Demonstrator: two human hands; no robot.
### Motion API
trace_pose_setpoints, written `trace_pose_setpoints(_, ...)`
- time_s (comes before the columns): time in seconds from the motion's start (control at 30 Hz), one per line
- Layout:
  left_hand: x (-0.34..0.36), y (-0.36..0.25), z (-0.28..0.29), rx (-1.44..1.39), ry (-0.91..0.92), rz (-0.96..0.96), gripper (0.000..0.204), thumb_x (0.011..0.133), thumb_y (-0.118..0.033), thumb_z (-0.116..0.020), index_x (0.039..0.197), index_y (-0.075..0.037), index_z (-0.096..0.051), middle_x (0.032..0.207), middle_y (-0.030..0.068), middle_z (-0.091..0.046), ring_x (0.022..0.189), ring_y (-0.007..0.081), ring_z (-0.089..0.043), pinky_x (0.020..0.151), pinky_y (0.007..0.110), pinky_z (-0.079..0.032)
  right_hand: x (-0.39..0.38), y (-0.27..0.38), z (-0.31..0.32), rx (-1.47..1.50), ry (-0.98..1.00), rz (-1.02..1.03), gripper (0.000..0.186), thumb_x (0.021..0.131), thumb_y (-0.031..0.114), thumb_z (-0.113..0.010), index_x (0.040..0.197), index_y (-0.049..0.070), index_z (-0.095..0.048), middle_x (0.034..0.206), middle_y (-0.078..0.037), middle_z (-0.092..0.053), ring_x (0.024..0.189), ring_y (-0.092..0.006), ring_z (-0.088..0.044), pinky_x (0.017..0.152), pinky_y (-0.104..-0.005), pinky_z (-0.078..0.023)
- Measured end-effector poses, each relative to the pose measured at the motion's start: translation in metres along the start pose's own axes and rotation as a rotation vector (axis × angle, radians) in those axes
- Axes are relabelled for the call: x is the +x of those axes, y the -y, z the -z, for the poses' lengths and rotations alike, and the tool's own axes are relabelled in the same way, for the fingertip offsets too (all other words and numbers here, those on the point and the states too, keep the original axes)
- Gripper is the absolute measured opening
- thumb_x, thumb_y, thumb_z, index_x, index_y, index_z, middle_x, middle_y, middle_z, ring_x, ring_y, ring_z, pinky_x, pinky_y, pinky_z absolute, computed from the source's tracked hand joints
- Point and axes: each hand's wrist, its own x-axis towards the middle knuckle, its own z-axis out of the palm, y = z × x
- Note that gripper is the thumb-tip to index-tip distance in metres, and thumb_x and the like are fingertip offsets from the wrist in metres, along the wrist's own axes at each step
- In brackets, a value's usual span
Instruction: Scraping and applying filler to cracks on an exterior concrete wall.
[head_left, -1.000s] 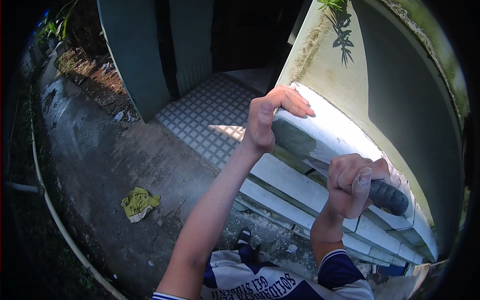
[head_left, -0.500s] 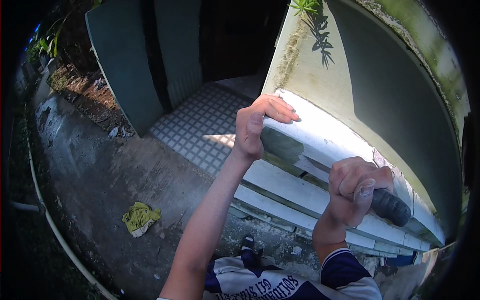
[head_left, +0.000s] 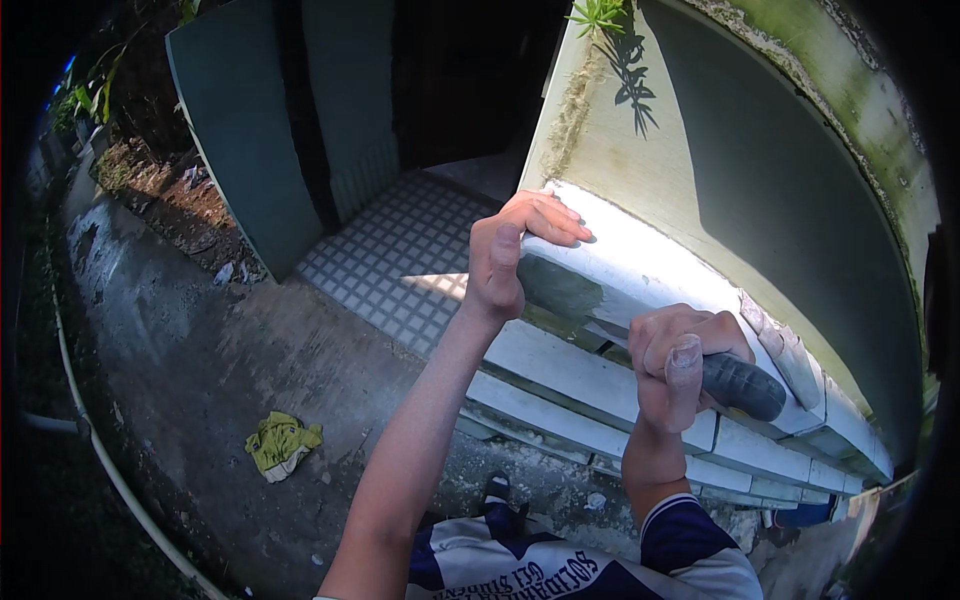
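My left hand (head_left: 525, 240) rests on the corner of a white ledge (head_left: 640, 250), fingers lying flat over its top and thumb sticking up beside the edge. Nothing is held in it. Closed in a fist, my right hand (head_left: 680, 360) grips a hand tool with a thick dark grey handle (head_left: 745, 387). Its handle points to the lower right, and what looks like a thin grey blade shows on the other side of the fist, against the ledge's front face. Most of the blade is hidden. A patch of grey-green plaster (head_left: 560, 288) covers the front face near my left hand.
A crumpled greyish strip (head_left: 785, 350) lies on the ledge beyond my right hand. White-topped steps (head_left: 560, 410) run below. A yellow-green cloth (head_left: 283, 445) lies on the concrete ground at left. Behind are a checkered tile floor (head_left: 380, 255) and a small green plant (head_left: 600, 14).
My right hand has drawn left along the ledge with the tool, uncovering more of the greyish strip. My left hand stays in place on the corner.
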Motion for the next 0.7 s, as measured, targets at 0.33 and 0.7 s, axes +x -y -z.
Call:
trace_pose_setpoints(0.33, -0.001, -0.001, -0.003, -0.02, -0.005, 0.023, 0.06, 0.105, -0.042, -0.026, 0.08, -0.005, -0.066, 0.089, 0.0109, -0.074, 0.093, 0.0242, -0.066, 0.095, 0.041, -0.046, 0.001, 0.005, 0.007, 0.027, 0.103, -0.04, 0.028, 0.092, 0.019, -0.07, 0.074, 0.008, -0.051, 0.053, -0.002, -0.05, 0.043, -0.013, -0.046, 0.045, -0.0286, -0.046)
trace_pose_setpoints(0.7, -0.003, -0.003, 0.002, -0.015, -0.009, 0.031, 0.058, 0.105, -0.039, -0.026, 0.08, -0.005, -0.065, 0.088, 0.0103, -0.074, 0.093, 0.025, -0.066, 0.095, 0.041, -0.046, -0.005, 0.002, -0.009, -0.105, 0.067, 0.103, 0.033, 0.097, 0.026, -0.064, 0.076, 0.01, -0.043, 0.046, 0.003, -0.039, 0.034, -0.0078, -0.033, 0.033, -0.0236, -0.029)
